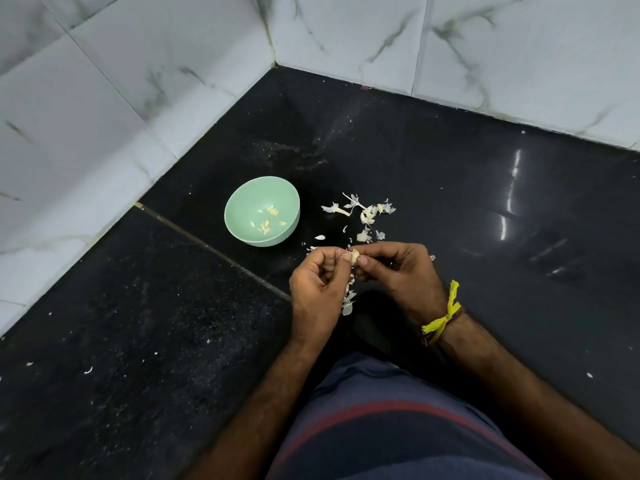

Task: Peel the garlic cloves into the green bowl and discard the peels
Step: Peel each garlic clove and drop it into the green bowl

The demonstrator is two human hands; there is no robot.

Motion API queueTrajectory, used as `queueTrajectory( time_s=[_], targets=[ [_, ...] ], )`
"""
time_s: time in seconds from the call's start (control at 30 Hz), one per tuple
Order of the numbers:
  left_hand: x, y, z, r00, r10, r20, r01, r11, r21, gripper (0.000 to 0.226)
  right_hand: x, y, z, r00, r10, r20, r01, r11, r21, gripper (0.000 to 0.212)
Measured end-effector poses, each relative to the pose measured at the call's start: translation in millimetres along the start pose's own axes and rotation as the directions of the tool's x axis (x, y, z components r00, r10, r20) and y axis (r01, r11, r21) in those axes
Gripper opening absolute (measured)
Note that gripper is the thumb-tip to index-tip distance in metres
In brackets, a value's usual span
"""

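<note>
Garlic clove [354, 257]: one, pale, partly skinned, held between both hands at the centre of the view, above the black counter [138, 341]. Left hand [317, 289]: fingers curled, thumb and forefinger pinching the clove from its 9 o'clock side. Right hand [398, 271]: fingers curled, thumb and fingertips pinching the same clove from 3 o'clock; the two hands meet at the clove. Yellow thread band [445, 315] tied at the right wrist.

Green bowl [239, 199]: upright on the counter at 10 o'clock from the hands, well apart from them; holds several peeled cloves [268, 218] on its floor.

Loose peels [363, 216]: papery white scraps scattered on the counter at 12 to 1 o'clock from the hands, beside the bowl at its 3 o'clock. More peels [348, 301] lie between the two wrists.

White marbled wall tiles [104, 98] border the counter at 9 and 12 o'clock.
</note>
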State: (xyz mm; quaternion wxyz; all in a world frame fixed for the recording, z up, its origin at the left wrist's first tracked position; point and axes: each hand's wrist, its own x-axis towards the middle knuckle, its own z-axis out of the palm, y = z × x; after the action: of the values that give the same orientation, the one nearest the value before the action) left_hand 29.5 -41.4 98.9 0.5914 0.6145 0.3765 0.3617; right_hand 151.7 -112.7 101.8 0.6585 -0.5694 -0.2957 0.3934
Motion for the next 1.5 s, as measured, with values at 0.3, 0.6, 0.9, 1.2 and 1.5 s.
queueTrajectory(
  time_s=[0.3,0.6,0.9,1.2,1.5],
  targets=[
    [0.4,-3.4,1.3,0.999,0.009,-0.031,-0.008,1.0,0.019,0.006,1.9,4.4,5.1,0.998,-0.049,-0.045,0.047,0.998,-0.033,0.025],
    [2.2,0.5,-5.3,1.0,0.016,0.01,-0.016,1.0,0.022,0.011,-1.4,-0.1,4.3,0.994,-0.102,-0.045,0.094,0.983,-0.157,0.016],
    [0.7,1.3,-6.7,0.999,0.021,0.039,-0.023,0.999,0.044,0.007,-4.3,-0.4,6.5,0.991,-0.134,-0.022,0.128,0.975,-0.181,0.013],
    [-0.5,-8.5,0.8,0.988,-0.148,0.047,0.155,0.96,-0.234,0.01,-6.3,2.4,8.3,0.985,-0.17,-0.025,0.166,0.979,-0.114,0.013],
    [-0.8,-5.4,1.9,0.968,-0.225,0.113,0.25,0.917,-0.311,0.013,-3.9,6.3,2.5,0.982,-0.186,0.015,0.186,0.975,-0.122,0.015]
  ],
)
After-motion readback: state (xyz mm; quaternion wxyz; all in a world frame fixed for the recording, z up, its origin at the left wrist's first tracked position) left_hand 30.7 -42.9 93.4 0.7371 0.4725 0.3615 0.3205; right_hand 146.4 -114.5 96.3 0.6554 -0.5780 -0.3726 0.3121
